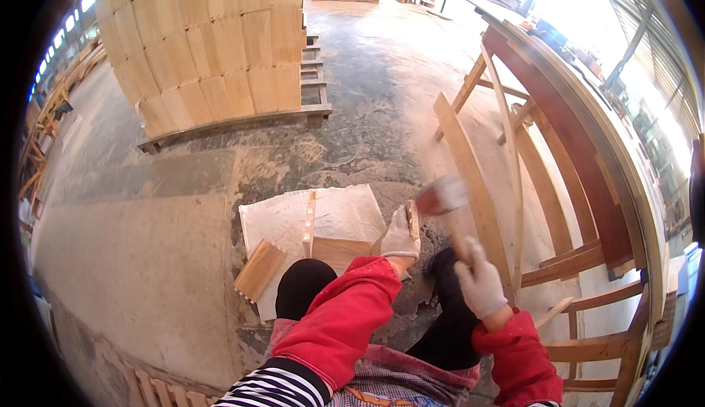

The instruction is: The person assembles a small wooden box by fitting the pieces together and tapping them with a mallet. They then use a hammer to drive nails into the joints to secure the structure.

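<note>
My right hand (481, 284), in a white glove, is closed round the handle of a mallet (443, 195). The mallet's reddish head is smeared by motion and hangs just right of a narrow wooden piece (413, 220). That piece stands on edge, with my gloved left hand (397, 240) closed on its near left side. Left of this hand a brown wooden board (340, 252) lies low, partly hidden by my arm and knee. A pale wooden board (309, 220) stands on edge at its left end. Farther left lies a loose board (260, 270) with notched ends.
Under the boards a white sheet (345, 205) covers part of the concrete floor. A tall stack of wood panels (205, 47) stands on a pallet (242, 123) ahead to the left. To my right, a long workbench (587, 143) has planks (474, 179) leaning near it.
</note>
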`<state>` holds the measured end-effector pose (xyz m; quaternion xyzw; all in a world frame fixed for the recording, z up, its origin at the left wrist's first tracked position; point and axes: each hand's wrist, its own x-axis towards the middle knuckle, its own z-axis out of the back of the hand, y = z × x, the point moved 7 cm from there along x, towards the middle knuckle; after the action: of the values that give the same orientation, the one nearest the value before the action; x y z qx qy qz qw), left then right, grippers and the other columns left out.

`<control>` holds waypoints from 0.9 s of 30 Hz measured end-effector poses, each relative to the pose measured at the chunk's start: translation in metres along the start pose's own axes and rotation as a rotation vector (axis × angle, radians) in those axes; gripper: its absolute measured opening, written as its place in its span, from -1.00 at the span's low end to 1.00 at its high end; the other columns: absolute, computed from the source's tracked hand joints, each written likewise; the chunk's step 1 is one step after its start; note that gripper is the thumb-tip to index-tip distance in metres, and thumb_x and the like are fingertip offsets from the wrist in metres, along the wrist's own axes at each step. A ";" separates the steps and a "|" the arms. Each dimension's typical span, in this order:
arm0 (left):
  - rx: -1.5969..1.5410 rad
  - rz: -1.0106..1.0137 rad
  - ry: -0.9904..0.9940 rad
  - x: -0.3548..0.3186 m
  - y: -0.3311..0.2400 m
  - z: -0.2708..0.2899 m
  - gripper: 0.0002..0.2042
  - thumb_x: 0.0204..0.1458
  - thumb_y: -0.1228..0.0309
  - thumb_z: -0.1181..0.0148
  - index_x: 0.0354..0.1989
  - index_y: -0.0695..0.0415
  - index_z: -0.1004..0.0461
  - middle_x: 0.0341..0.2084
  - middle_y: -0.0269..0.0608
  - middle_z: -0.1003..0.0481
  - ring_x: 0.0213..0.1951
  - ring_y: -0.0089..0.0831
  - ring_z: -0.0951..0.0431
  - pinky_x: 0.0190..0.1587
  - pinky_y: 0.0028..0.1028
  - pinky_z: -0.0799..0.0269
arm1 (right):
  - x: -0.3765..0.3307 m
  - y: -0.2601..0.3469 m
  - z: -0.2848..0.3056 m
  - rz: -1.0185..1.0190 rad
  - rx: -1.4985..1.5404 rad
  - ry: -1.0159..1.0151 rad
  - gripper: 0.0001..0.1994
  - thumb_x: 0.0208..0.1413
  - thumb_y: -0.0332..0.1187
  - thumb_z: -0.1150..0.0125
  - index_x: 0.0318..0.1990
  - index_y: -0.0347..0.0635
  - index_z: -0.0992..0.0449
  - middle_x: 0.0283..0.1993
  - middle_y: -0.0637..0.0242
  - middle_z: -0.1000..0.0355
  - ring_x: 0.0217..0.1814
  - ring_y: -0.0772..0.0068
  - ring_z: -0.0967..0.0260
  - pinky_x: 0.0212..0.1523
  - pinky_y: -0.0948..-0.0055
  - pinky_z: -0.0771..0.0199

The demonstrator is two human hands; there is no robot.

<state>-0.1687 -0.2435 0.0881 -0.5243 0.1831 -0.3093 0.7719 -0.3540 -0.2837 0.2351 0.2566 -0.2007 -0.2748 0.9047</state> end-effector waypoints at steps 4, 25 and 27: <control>0.075 -0.043 -0.129 0.009 0.024 0.008 -0.31 0.07 0.42 -0.06 0.43 0.19 -0.05 0.32 0.16 -0.24 0.29 0.07 -0.32 0.28 -0.19 -0.35 | 0.022 0.000 -0.002 -0.066 -0.136 0.131 -0.46 0.21 -0.23 -0.19 0.34 -0.07 -0.30 -0.09 -0.25 -0.51 -0.04 -0.34 -0.46 -0.04 -0.03 -0.48; 0.255 -0.169 -0.234 0.015 0.049 -0.016 -0.30 0.10 0.36 -0.05 0.46 0.08 0.01 0.21 0.18 -0.36 -0.01 0.20 -0.54 0.02 -0.01 -0.49 | 0.057 -0.010 -0.018 -0.154 -0.134 0.189 -0.45 0.26 -0.37 -0.11 0.39 -0.21 -0.22 -0.08 -0.30 -0.49 0.00 -0.25 -0.52 -0.03 0.15 -0.50; 0.216 -0.084 -0.184 0.008 0.052 -0.013 -0.29 0.11 0.36 -0.05 0.47 0.07 0.03 0.21 0.19 -0.37 -0.04 0.20 -0.55 0.01 0.00 -0.49 | 0.053 -0.008 0.002 -0.072 -0.042 0.088 -0.44 0.25 -0.39 -0.12 0.39 -0.23 -0.21 -0.09 -0.30 -0.50 0.00 -0.20 -0.54 -0.03 0.17 -0.50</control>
<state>-0.1554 -0.2448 0.0354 -0.4716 0.0554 -0.3100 0.8236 -0.3179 -0.3219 0.2440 0.2563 -0.1456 -0.2997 0.9074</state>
